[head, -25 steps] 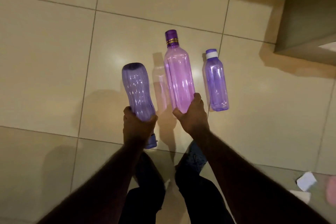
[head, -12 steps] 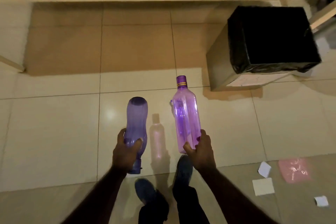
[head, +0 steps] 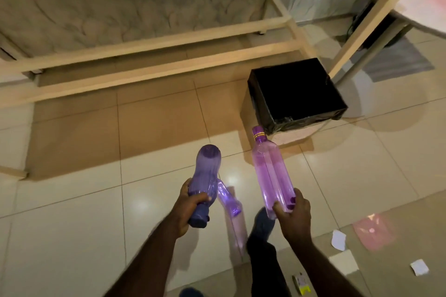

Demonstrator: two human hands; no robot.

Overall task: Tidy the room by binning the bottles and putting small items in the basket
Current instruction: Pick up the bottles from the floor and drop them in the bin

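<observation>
My left hand (head: 190, 207) grips a dark purple bottle (head: 206, 171) near its cap end, with the base pointing up and away. My right hand (head: 293, 214) grips the bottom of a pink-purple bottle (head: 271, 173) whose purple cap points toward the bin. The bin (head: 295, 94) is a square box lined with a black bag, standing open on the floor just beyond the pink bottle's cap. Both bottles are held above the tiled floor.
A bed frame (head: 154, 41) with a mattress runs across the back. A round white table (head: 410, 0) and its slanted leg stand at the right of the bin. Paper scraps (head: 339, 239), a pink sheet (head: 372, 231) and a small packet (head: 300, 282) lie on the floor at lower right.
The view has risen and moved toward the bin with both bottles carried along. The third bottle left on the floor is out of view. The bed and table now show.
</observation>
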